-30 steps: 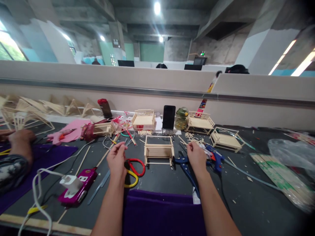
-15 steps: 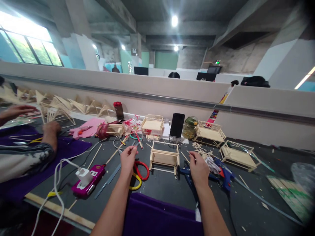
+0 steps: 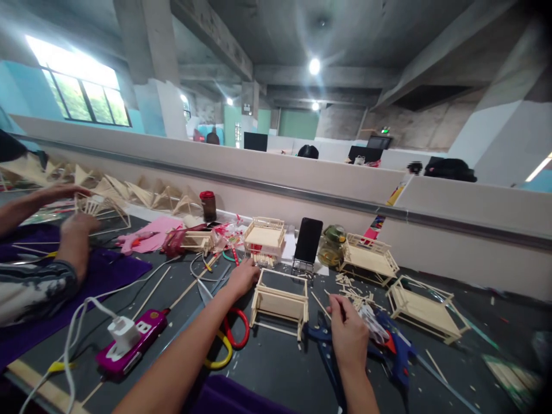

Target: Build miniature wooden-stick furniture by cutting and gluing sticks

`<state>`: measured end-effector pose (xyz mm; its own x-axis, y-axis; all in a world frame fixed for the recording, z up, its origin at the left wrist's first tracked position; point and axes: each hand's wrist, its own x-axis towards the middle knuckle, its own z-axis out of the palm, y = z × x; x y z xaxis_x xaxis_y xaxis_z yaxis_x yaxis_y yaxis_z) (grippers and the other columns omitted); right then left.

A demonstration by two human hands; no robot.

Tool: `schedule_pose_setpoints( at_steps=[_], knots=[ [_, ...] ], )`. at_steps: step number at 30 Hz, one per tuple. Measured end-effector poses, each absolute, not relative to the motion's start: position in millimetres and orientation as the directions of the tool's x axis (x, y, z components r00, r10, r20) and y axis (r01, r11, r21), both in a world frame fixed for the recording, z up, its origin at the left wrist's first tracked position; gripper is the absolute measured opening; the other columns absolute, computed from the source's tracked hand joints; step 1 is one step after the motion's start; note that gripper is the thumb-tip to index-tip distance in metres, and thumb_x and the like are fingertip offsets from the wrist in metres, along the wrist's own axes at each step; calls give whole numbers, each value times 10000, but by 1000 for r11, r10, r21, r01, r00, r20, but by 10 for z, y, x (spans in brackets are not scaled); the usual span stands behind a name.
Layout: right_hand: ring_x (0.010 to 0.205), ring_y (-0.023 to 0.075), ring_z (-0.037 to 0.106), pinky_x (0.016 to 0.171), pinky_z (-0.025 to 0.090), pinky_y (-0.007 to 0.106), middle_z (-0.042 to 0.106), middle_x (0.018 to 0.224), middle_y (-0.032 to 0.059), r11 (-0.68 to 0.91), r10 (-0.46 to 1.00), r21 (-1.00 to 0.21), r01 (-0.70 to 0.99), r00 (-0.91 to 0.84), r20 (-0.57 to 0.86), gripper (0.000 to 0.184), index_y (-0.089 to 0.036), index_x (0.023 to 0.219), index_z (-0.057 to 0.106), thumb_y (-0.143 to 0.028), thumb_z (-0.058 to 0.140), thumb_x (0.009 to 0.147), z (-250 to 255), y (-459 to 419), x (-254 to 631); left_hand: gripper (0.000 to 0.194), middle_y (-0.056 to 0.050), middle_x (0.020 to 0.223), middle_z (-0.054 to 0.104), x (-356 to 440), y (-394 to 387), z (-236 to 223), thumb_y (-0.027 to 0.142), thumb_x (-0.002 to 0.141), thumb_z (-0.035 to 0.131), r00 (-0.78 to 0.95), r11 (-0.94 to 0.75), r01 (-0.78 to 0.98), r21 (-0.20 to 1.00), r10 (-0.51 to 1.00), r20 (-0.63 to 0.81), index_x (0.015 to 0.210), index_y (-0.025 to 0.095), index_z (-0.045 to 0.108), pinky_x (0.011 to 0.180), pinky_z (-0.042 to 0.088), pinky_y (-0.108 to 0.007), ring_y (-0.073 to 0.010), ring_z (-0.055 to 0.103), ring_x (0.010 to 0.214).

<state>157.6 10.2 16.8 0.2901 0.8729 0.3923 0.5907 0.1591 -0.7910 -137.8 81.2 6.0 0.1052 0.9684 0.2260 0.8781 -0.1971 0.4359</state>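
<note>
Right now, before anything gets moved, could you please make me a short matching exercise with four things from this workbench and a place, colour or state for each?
Column one
1. Left hand
2. Scissors
3. Smartphone
4. Power strip

Column two
A. Propped upright on a wire stand
B. Magenta, with a white charger plugged in
C. Beside the far left corner of the nearest miniature wooden frame
D. One red and one yellow handle

Right pairs: 1-C, 2-D, 3-A, 4-B
</note>
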Motion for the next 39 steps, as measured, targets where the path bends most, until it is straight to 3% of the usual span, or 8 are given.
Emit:
schedule_pose_setpoints(
  at_steps=[8, 12, 16, 20, 23, 27, 31, 39],
  knots=[
    [701, 248, 690, 660, 477, 313, 740, 767, 93, 153, 879, -844, 514, 320, 354, 492, -193, 940, 703, -605, 449, 849, 234, 98, 1559, 154, -28, 735, 628, -1518, 796, 435, 224, 842, 501, -2, -164, 833, 529, 954, 299, 806, 201, 649, 683, 398, -287, -194, 555, 718],
    [719, 230, 677, 660, 493, 304, 733, 839, 101, 239, 878, -885, 399, 301, 372, 481, -179, 1033, 681, -584, 492, 855, 319, 38, 1527, 234, -31, 833, 665, -1195, 492, 913, 349, 895, 464, -24, -229, 775, 590, 921, 389, 881, 222, 660, 712, 417, -289, -196, 584, 776],
    [514, 141, 559, 467, 430, 249, 707, 808, 51, 304, 948, -952, 23, 97, 305, 529, -188, 1262, 553, -507, 586, 840, 405, -38, 1459, 115, -23, 799, 681, -522, 119, 1216, 296, 852, 587, 262, -531, 613, 584, 835, 484, 835, 255, 693, 734, 420, -299, -200, 600, 774],
    [449, 106, 504, 405, 382, 214, 664, 663, 18, 248, 968, -953, -173, 74, 239, 352, -167, 972, 662, -441, 711, 756, 432, -57, 1435, 127, -35, 825, 685, -137, -15, 1184, 222, 867, 566, 428, -635, 609, 475, 768, 476, 845, 230, 691, 733, 431, -279, -195, 612, 822],
    [463, 117, 520, 410, 406, 225, 682, 695, 40, 256, 938, -961, -105, 268, 221, 360, -162, 925, 662, -464, 711, 738, 389, -2, 1507, 192, -69, 1026, 682, -346, 62, 1056, 295, 907, 512, 300, -537, 722, 437, 811, 502, 985, 228, 675, 851, 424, -306, -220, 596, 998],
    [522, 172, 593, 469, 472, 272, 702, 772, 80, 182, 870, -971, 157, 434, 234, 538, -132, 1163, 615, -513, 615, 782, 266, 123, 1656, 261, -58, 977, 697, -1011, 301, 789, 333, 918, 449, -146, -70, 835, 546, 928, 342, 991, 226, 676, 809, 433, -300, -213, 628, 923],
    [514, 198, 623, 535, 484, 312, 725, 853, 103, 62, 920, -930, 363, 341, 194, 687, -98, 1389, 442, -463, 538, 815, 158, 197, 1709, 232, -67, 866, 714, -1466, 515, 430, 258, 854, 539, -219, 95, 843, 529, 960, 175, 1023, 201, 687, 739, 445, -306, -236, 655, 858],
    [741, 250, 693, 676, 489, 324, 757, 874, 107, 138, 896, -866, 480, 312, 316, 456, -154, 1164, 639, -419, 466, 837, 197, 137, 1680, 348, -99, 1213, 586, -1521, 687, 120, 339, 905, 578, -301, 269, 818, 509, 953, -19, 1206, 166, 566, 853, 523, -434, -224, 606, 1023]
  ],
)
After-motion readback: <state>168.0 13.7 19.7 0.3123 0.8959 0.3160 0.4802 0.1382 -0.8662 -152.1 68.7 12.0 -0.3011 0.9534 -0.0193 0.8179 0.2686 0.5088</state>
